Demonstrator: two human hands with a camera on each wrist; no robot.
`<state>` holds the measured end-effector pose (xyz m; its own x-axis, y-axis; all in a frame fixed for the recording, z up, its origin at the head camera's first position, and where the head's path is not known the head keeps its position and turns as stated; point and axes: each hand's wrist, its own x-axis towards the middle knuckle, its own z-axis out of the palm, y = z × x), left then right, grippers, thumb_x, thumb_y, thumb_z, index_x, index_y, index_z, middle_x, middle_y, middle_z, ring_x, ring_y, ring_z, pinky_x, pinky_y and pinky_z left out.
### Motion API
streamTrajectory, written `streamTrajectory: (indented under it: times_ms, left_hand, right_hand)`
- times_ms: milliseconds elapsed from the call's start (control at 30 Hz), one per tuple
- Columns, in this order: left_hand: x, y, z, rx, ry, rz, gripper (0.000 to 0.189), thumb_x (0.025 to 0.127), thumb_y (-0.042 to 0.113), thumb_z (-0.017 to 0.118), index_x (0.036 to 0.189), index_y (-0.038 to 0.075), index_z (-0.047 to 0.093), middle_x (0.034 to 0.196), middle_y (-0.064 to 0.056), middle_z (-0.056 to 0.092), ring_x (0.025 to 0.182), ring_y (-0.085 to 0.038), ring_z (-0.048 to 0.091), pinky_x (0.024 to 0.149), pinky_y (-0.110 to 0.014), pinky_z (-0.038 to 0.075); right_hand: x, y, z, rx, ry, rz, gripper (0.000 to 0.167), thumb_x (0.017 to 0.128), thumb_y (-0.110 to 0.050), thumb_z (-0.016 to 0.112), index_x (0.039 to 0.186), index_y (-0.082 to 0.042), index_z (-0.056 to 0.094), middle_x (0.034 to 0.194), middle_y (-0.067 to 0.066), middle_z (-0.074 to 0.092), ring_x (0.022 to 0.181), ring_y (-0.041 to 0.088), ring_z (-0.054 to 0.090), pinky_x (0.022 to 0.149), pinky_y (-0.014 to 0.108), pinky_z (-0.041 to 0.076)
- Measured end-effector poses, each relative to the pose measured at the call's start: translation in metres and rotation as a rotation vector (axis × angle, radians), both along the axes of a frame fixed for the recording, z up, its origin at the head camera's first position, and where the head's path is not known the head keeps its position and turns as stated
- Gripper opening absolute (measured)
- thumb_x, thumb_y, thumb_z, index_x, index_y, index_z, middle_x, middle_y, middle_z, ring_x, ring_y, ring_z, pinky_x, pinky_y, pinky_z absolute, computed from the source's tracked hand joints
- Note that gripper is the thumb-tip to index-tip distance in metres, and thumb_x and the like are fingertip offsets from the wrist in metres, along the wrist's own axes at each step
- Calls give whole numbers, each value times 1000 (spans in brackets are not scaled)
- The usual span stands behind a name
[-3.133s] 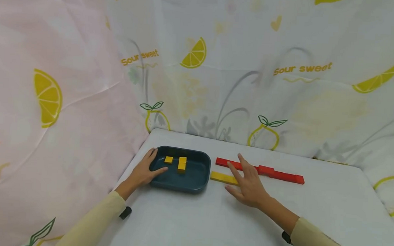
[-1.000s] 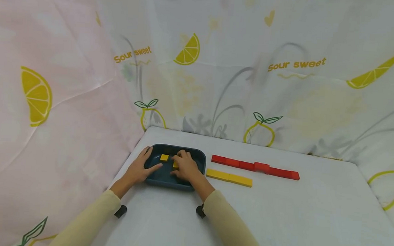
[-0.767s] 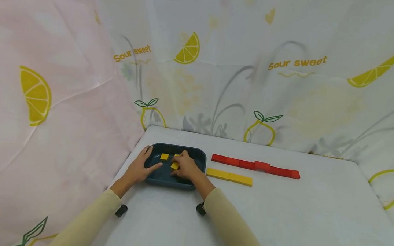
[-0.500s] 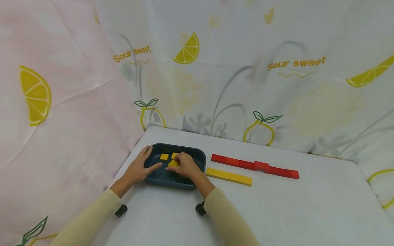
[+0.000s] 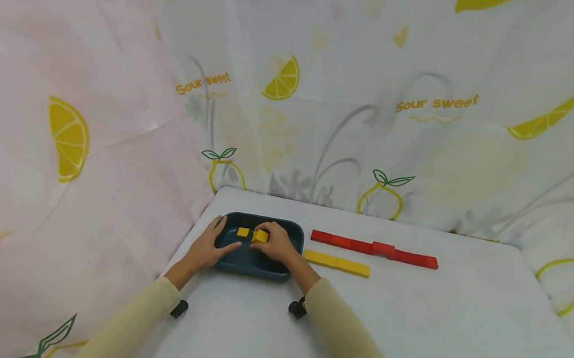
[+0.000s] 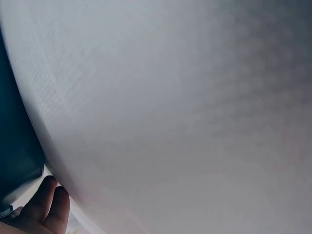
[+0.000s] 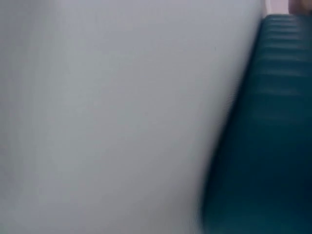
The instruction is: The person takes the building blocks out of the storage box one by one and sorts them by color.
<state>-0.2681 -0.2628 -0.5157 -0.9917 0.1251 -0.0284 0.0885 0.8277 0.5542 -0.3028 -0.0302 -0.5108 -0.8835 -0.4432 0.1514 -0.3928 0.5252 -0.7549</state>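
In the head view, a dark blue tray (image 5: 259,273) stands on the white table. My left hand (image 5: 204,248) rests at its left edge, fingers along the outer side and thumb stretched over the inside. Two of its fingers (image 6: 59,209) show beside the tray's corner in the left wrist view. My right hand (image 5: 278,244) reaches into the tray and pinches a yellow block (image 5: 260,236) between thumb and fingers. Another yellow block (image 5: 243,232) lies to the left in the tray. In the right wrist view only the tray's blurred side (image 7: 263,126) and the white cloth show, with the pinching fingers out of sight.
To the right of the tray, a yellow row of blocks (image 5: 337,263) lies flat on the white table (image 5: 406,317). Behind it runs a longer red row (image 5: 361,246), with one piece standing higher than its neighbours. A lemon-printed curtain (image 5: 337,122) borders the table's back and left.
The right hand has moved from above the yellow row into the tray, where it has taken hold of a yellow block and turned it. The left hand has stayed at the tray's edge.
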Motion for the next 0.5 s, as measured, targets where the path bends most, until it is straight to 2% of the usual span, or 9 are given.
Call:
streamTrajectory:
  times_ms: [167,267,400,500]
  left_hand:
    - [0,4,-2,10,8,24,107,85,70,59,160,11,11,166,-19,9,148,-45,22,115,-64,25]
    - [0,7,-5,1,-5,17,109,83,72,59,160,12,11,166,-18,8,148,-44,22,115,-64,26]
    - [3,7,-6,-21,-43,-19,115,80,78,58,160,13,9,167,-17,5,148,-44,22,114,-64,28]
    - [4,-1,0,-36,-23,-13,116,78,76,62,160,13,9,167,-17,6,147,-45,24,112,-65,30]
  right_hand:
    - [-1,6,4,-30,39,-16,37,84,-25,80,114,-9,67,109,9,65,90,17,57,84,27,55]
    - [6,15,9,-114,-8,7,37,84,-27,79,115,-10,68,106,8,68,80,11,61,75,22,56]
    - [22,39,31,-273,-124,36,40,84,-20,79,119,-5,67,102,12,68,68,14,66,64,25,59]
    - [29,57,51,-318,-166,49,42,85,-17,79,121,-3,64,103,14,65,69,20,66,65,27,60]
